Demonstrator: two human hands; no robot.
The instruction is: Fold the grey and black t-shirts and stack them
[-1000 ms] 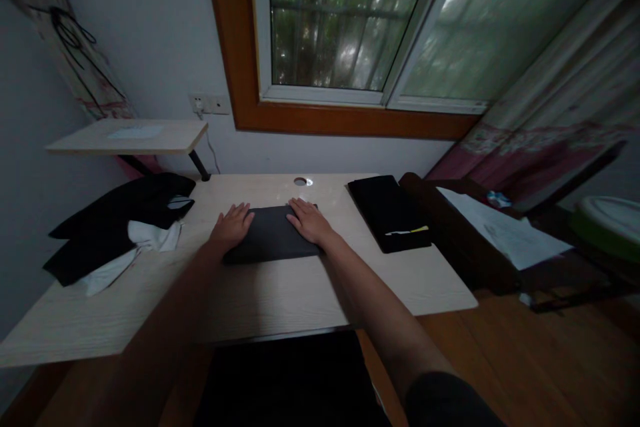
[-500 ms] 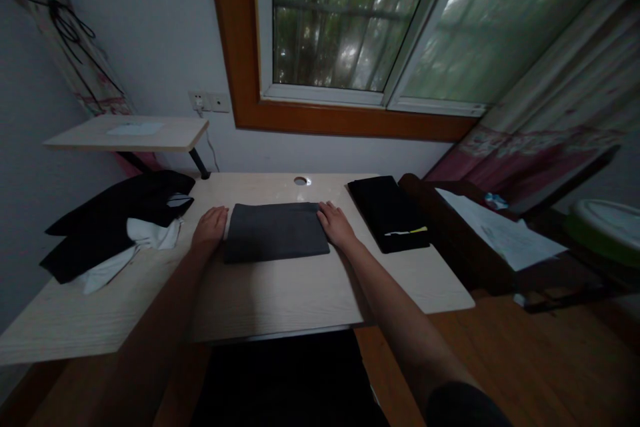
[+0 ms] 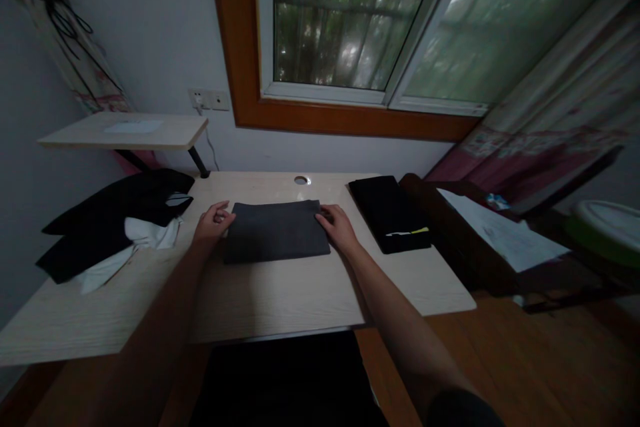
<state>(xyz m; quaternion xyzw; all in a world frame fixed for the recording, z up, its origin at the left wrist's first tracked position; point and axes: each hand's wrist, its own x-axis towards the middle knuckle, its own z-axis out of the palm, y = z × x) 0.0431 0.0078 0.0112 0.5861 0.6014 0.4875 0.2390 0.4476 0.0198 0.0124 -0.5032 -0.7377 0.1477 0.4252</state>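
A folded dark grey garment (image 3: pixel 277 233) lies flat as a rectangle on the pale wooden desk (image 3: pixel 280 300); its exact kind does not show. At its upper left corner is my left hand (image 3: pixel 213 221), fingers curved and apart from the thumb, whose tip meets the cloth's edge. My right hand (image 3: pixel 340 227) has thumb and fingers closed on the upper right edge of the grey cloth. To the right of it lies a black folded garment (image 3: pixel 393 213) with a white and yellow mark near its front edge.
Black clothing (image 3: pixel 120 213) and a white cloth (image 3: pixel 153 233) lie heaped at the desk's left. A raised shelf (image 3: pixel 165 137) stands behind them. White paper (image 3: pixel 500 230) rests on dark brown furniture to the right. The desk has a round cable hole (image 3: pixel 301 180) at the back.
Both hands have gone from lying flat beside the grey garment to curled fingers at its upper corners. The right hand has taken hold of the edge; the garment has barely moved.
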